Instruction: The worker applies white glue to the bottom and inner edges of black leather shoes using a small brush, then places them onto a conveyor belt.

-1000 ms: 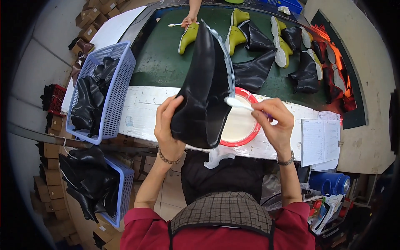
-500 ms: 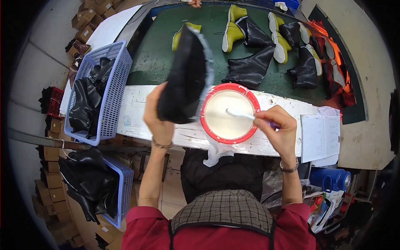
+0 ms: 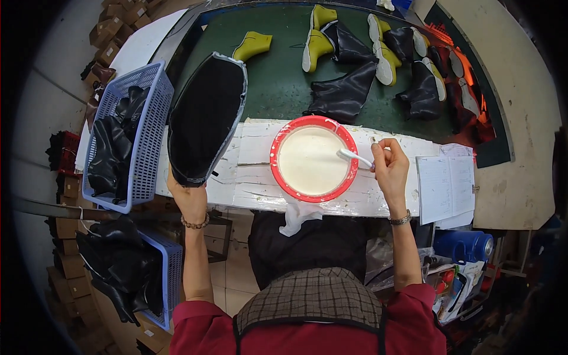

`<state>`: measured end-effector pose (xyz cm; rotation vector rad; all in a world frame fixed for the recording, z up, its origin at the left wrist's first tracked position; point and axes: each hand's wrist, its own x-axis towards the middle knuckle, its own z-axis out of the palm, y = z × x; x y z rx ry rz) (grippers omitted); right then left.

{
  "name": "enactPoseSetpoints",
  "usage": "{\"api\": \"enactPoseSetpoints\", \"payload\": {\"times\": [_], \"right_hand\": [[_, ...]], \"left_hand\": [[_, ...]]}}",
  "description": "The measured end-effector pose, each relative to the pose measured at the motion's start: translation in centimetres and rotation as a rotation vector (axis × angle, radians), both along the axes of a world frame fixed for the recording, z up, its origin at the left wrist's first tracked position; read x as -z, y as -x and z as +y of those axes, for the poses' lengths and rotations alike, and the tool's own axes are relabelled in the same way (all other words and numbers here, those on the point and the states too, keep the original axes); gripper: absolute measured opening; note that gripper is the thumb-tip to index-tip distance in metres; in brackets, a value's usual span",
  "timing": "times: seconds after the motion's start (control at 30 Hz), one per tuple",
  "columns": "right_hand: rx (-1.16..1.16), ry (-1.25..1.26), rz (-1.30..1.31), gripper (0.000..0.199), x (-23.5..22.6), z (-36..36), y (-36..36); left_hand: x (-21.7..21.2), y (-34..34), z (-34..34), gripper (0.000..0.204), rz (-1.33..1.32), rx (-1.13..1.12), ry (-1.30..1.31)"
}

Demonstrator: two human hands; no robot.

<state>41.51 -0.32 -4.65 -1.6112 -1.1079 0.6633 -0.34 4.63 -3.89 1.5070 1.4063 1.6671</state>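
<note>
The red bowl (image 3: 313, 158) of white liquid sits on the white, smeared bench (image 3: 254, 177), right in front of the person. Left of the bowl, the left hand (image 3: 188, 198) grips the lower end of a black boot upper (image 3: 206, 118), fingers closed around it from beneath; the upper is held up over the bench's left part, its open pale-edged rim pointing away from the person toward the green belt (image 3: 278, 83). Right of the bowl, the right hand (image 3: 389, 168) pinches a white brush (image 3: 354, 157) between thumb and fingers, the other fingers curled in; the brush tip lies over the bowl's right rim, touching the liquid's edge. Beyond the bowl, on the belt, lie more black uppers and yellow-soled boots (image 3: 378, 59), with one yellow boot (image 3: 253, 44) apart to the left. Further left of the bowl, past the held upper, a blue basket (image 3: 148, 112) holds black pieces; a second basket (image 3: 168, 266) with black pieces stands lower, beside the person's left arm. Right of the bowl, past the right hand, a paper sheet (image 3: 445, 183) lies on the bench's end. A white rag (image 3: 296, 216) hangs off the bench edge just below the bowl.
</note>
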Motion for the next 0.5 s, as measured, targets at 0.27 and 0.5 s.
{"api": "enactPoseSetpoints", "payload": {"times": [0.27, 0.5], "right_hand": [[-0.03, 0.201, -0.746, 0.034, -3.0, -0.3, 0.6], [-0.278, -0.069, -0.968, 0.015, -2.6, 0.1, 0.8]], "left_hand": [[-1.2, 1.2, -1.3, 0.012, -0.229, 0.113, 0.098], [-2.0, 2.5, -2.4, 0.044, -0.461, 0.26, 0.465]]}}
